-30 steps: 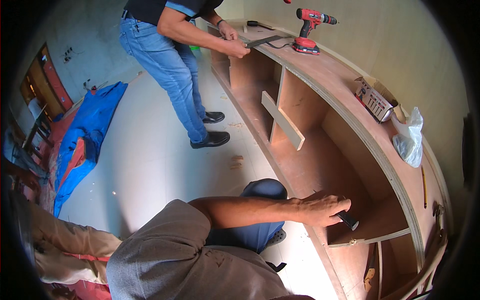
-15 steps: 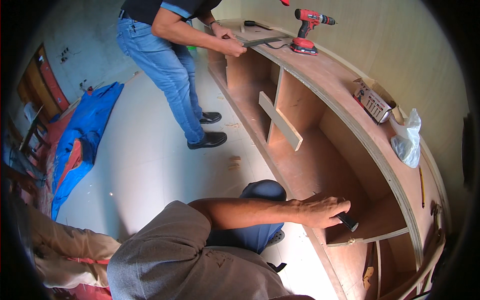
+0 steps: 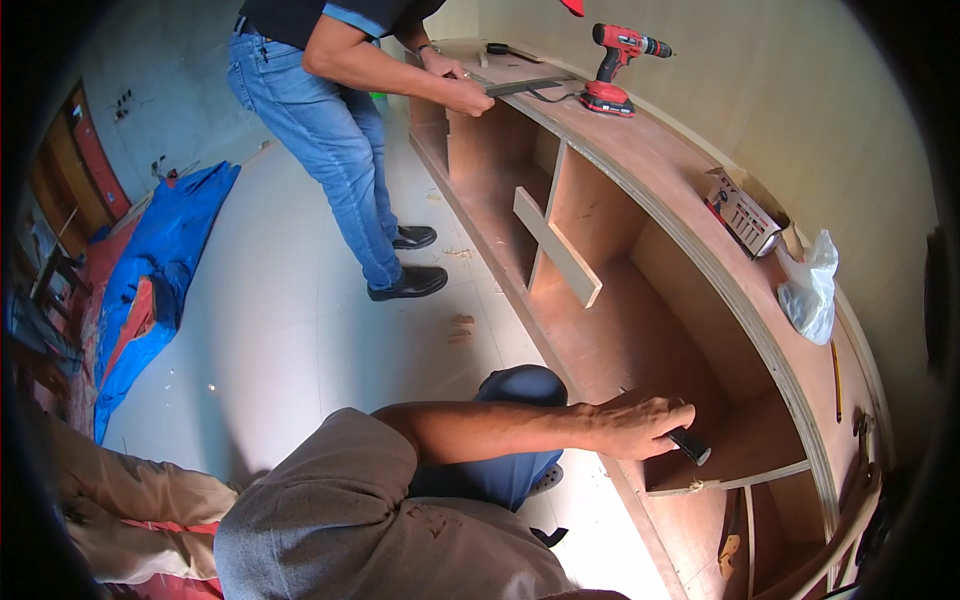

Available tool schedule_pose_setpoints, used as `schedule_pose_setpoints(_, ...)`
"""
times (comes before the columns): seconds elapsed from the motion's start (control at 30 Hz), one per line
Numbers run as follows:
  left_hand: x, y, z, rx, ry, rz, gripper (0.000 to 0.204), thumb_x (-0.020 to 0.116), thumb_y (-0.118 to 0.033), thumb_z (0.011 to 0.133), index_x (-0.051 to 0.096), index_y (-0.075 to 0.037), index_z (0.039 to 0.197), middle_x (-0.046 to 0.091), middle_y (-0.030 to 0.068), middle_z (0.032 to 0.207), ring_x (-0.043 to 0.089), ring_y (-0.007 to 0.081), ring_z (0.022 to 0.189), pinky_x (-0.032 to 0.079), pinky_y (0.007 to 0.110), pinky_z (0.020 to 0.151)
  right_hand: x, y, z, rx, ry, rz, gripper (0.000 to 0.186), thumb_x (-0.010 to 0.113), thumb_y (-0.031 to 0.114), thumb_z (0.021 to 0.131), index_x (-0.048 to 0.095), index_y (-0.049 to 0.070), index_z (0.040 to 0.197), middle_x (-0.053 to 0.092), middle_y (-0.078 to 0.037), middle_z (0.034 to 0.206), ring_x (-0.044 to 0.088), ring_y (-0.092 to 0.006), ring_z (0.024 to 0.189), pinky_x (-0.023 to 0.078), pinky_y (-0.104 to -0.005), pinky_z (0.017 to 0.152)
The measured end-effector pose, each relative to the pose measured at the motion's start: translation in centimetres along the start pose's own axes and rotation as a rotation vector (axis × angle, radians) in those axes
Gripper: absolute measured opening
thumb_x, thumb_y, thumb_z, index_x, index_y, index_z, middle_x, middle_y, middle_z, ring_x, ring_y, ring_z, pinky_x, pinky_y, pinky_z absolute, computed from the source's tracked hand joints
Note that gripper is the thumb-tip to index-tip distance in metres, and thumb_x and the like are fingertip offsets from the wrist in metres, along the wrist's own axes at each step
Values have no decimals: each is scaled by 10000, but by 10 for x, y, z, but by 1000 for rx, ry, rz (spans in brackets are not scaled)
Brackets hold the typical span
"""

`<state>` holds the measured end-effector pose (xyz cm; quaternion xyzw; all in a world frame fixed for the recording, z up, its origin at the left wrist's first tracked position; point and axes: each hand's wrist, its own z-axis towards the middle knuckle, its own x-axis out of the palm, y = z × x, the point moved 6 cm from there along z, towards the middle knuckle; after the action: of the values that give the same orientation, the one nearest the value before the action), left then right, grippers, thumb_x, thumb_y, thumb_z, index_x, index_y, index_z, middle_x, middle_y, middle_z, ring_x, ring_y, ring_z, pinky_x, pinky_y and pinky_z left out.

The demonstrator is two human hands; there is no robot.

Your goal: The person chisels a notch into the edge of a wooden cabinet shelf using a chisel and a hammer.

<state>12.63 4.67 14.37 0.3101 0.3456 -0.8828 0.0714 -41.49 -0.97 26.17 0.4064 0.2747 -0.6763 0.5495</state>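
My left hand (image 3: 640, 425) reaches across from the lower left, its fingers wrapped round a black-handled chisel (image 3: 688, 445). The handle's pale round end sticks out below the fingers; the blade is hidden. The hand hangs over the wooden cabinet (image 3: 655, 340), above a compartment. Just below is a divider's front edge (image 3: 735, 480), with a rough, splintered spot. I cannot make out my right hand. Lower down, a tool with an orange-brown handle (image 3: 730, 555) stands in a small compartment.
A co-worker's hands (image 3: 465, 95) hold a dark flat bar (image 3: 520, 87) on the cabinet top. Along that top lie a red cordless drill (image 3: 612, 70), a box (image 3: 742, 215), a plastic bag (image 3: 810, 290) and a pencil (image 3: 837, 380). A loose board (image 3: 557, 245) juts across a divider. Blue tarpaulin (image 3: 165, 290) covers floor leftward.
The whole view has shifted slightly, with most things a little further left. My left hand still grips the chisel over the compartment.
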Motion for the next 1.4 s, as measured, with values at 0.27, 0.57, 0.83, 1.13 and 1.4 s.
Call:
schedule_pose_setpoints(0.27, -8, -4, 1, -26, 9, 1, 333, 751, -87, 830, 497, -52, 1042, 622, 162, 933, 665, 391, 806, 526, 476, 685, 4, -18, 3, -2, 1, 11, 540, 459, 407, 1051, 580, -19, 1361, 607, -260, 1345, 583, -410, 1251, 460, -450, 1033)
schedule_pose_setpoints(0.57, -7, -4, 2, -43, 19, 0, 326, 751, -89, 831, 502, -49, 1038, 621, 160, 917, 661, 388, 826, 522, 469, 694, 2, -16, 0, -22, 0, 23, 556, 455, 411, 1053, 571, -25, 1376, 595, -251, 1375, 567, -405, 1281, 446, -443, 1063)
schedule_pose_setpoints(0.83, -5, -3, 2, -14, 5, 17, 302, 743, -91, 843, 501, -49, 1019, 618, 156, 916, 657, 369, 808, 525, 461, 685, -3, -8, -2, 8, 7, 19, 555, 459, 415, 1054, 575, -25, 1372, 599, -255, 1366, 563, -408, 1284, 442, -448, 1065)
schedule_pose_setpoints(1.13, -7, -4, 1, -9, 2, 18, 325, 754, -86, 837, 491, -53, 1025, 612, 154, 912, 659, 363, 805, 525, 462, 676, -2, -14, 0, 2, -9, 13, 555, 473, 429, 1051, 585, -14, 1365, 607, -250, 1354, 573, -406, 1271, 448, -449, 1055)
schedule_pose_setpoints(1.4, -3, -2, 2, -19, 20, 20, 337, 761, -81, 829, 488, -56, 1025, 607, 149, 914, 657, 359, 802, 527, 462, 677, 4, -17, 1, -1, 8, 17, 544, 470, 420, 1057, 585, -11, 1368, 607, -257, 1351, 578, -411, 1261, 454, -451, 1049)
